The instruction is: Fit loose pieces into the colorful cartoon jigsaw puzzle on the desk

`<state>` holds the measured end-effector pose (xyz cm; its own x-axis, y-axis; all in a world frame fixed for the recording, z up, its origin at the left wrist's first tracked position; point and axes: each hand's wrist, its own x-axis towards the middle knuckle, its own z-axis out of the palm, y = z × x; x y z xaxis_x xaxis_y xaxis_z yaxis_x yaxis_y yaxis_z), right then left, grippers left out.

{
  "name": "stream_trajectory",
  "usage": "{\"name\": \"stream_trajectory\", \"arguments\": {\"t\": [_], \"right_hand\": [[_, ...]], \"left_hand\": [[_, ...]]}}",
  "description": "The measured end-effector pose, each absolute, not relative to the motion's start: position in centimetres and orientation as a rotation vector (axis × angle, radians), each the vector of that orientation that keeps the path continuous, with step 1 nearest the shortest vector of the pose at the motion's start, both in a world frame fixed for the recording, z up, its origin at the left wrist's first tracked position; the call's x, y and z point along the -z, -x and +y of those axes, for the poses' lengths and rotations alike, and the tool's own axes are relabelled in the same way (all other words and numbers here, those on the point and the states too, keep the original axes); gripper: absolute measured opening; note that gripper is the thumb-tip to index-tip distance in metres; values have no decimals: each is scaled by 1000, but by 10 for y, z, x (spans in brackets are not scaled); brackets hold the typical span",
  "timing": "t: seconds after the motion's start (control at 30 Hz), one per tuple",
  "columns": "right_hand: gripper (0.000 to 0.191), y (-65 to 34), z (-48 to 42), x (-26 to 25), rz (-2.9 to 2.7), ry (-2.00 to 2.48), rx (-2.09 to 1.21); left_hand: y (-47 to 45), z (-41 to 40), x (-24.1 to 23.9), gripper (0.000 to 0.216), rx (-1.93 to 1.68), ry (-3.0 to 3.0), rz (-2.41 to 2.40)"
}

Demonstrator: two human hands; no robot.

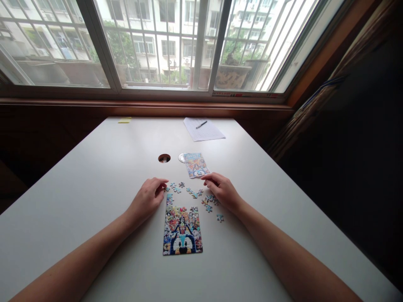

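Observation:
A partly assembled jigsaw puzzle (182,230) lies on the white table, a blue cartoon dog's face at its near end. Its far edge is uneven, with a column of pieces rising on the left. My left hand (149,195) rests by that column, fingers curled in at a small puzzle piece (166,189). My right hand (223,191) is at the lower right corner of a printed picture card (195,163), fingertips bent together on its edge. The card bears the same dog design. Loose puzzle pieces (193,193) are scattered between my hands, and more pieces (208,203) lie beside my right palm.
A single puzzle piece (219,217) sits right of the puzzle. Beyond the card are a round silvery disc (181,157), a round table hole (164,158), and paper sheets (209,132) with a pen (201,124). A yellow note (125,120) lies at the far edge, below the window.

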<state>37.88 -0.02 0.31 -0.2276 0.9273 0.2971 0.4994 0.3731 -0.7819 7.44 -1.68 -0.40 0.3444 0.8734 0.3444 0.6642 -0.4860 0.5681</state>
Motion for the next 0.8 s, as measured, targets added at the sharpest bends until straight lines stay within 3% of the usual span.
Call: {"name": "stream_trajectory", "arguments": {"t": [0.43, 0.8], "right_hand": [[24, -381, 1, -7, -1875, 1287, -769], [19, -406, 7, -25, -2145, 1362, -1108]], "left_hand": [[-74, -15, 5, 30, -869, -2294, 1361], [-73, -14, 6, 29, -873, -2320, 1365]]}}
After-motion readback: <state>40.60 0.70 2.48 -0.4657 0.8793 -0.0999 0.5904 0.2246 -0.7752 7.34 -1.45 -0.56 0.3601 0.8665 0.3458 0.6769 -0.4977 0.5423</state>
